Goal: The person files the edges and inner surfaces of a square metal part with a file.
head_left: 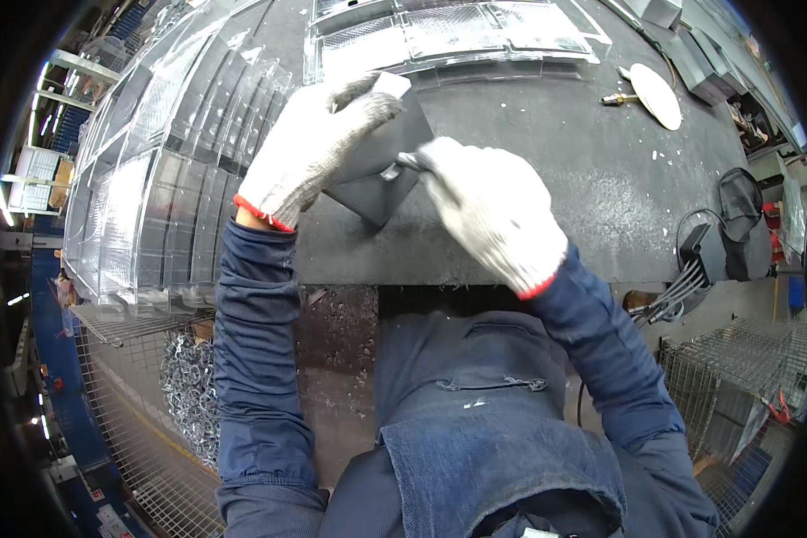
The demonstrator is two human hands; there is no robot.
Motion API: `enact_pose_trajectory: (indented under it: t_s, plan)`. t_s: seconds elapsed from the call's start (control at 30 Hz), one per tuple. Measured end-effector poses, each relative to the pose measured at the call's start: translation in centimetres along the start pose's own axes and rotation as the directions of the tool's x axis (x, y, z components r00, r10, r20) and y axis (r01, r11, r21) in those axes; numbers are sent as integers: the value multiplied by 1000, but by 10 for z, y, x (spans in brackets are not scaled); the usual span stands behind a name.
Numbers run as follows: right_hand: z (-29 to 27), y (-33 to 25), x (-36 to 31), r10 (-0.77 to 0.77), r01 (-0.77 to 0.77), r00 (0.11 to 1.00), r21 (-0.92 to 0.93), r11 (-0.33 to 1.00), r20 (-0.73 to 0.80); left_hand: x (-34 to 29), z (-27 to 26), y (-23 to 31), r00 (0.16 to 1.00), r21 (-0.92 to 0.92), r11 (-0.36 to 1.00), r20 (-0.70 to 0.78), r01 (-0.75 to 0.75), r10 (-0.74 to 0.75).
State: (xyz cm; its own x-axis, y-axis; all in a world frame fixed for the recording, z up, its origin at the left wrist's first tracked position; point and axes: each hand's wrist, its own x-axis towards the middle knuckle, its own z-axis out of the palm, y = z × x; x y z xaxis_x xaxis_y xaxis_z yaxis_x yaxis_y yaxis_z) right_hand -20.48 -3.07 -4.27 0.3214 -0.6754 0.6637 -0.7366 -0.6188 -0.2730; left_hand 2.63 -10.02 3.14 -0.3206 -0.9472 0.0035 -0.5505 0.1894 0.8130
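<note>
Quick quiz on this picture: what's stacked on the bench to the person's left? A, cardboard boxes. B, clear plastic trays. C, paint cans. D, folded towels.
B: see-through ribbed plastic trays stand in rows left of the gloved left hand, which holds a dark panel with the right hand.

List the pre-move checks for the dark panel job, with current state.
1. Left hand gripping the dark panel: ok, glove wraps its upper edge.
2. Right hand holding a small tool at the panel: ok; tool type cannot tell.
3. Panel supported on the workbench: cannot tell, it looks tilted.
4. Both gloves intact: ok.
5. Clear plastic trays apart from the hands: ok.
6. White disc out of the way: ok.
</note>
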Motion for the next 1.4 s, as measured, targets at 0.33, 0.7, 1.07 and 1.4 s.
enact_pose_trajectory:
  t_s: [0.33, 0.7, 1.07, 1.4]
  plan:
    - [-1, -4, 12, 125, -138, 990, 281, 950, 63, -35, 31, 2, 950, -395, 916, -306, -62, -68]
    - [-16, -49, -57, 325, -283, 945, 396, 873, -40, -71, 79, -25, 775, -796, 605, -365, 28, -515]
    - [-42, -80, -69, 393, -463, 887, 467, 754, 244, -89, 97, -5, 665, -779, 627, -485, -33, -567]
    - [-25, -77, -64, 351, -368, 928, 421, 829, 121, -90, 95, 4, 706, -696, 718, -504, 8, -497]
